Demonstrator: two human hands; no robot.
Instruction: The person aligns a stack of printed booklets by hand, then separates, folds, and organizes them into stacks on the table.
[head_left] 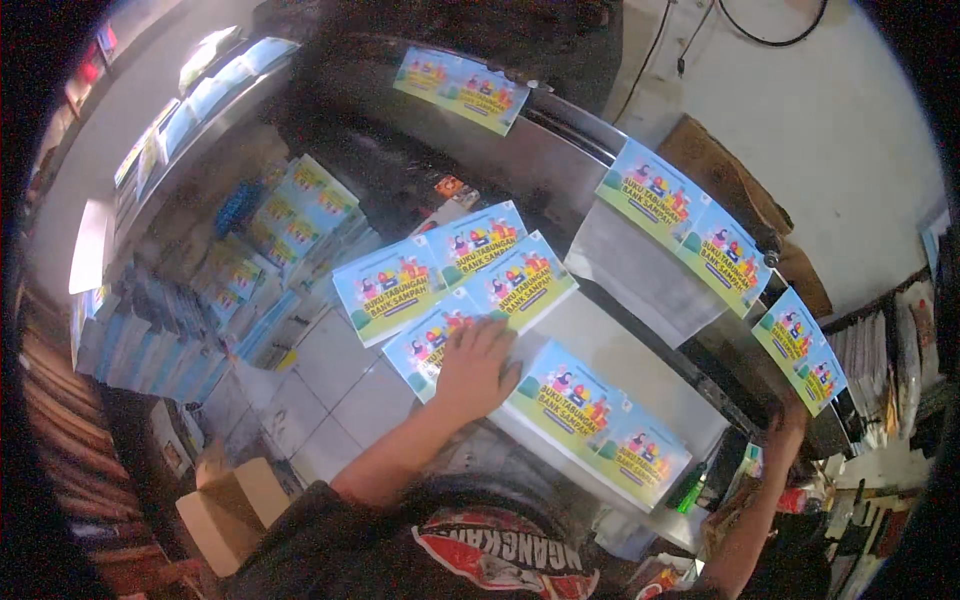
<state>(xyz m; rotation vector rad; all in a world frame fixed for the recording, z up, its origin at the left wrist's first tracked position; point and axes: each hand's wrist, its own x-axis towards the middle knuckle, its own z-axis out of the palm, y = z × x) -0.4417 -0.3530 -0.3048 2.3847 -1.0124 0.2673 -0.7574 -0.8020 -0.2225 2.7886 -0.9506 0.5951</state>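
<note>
flatly, left grip open-palmed atop a printed sheet; right grip pinching another sheet's lower edge.

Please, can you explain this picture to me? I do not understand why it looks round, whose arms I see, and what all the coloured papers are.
There is one picture, taken by a wide-angle camera worn on a person's head and looking down. That lens bends straight edges, so the picture looks round with dark corners. The two arms entering from below are the person's own.

The left hand presses flat on a printed sheet, blue and green with cartoon figures, on a grey metal work surface. More sheets of the same print lie on and around it, and stacks of them stand at the left. The right hand reaches to the far right, below another sheet; whether it grips anything I cannot tell.
</note>
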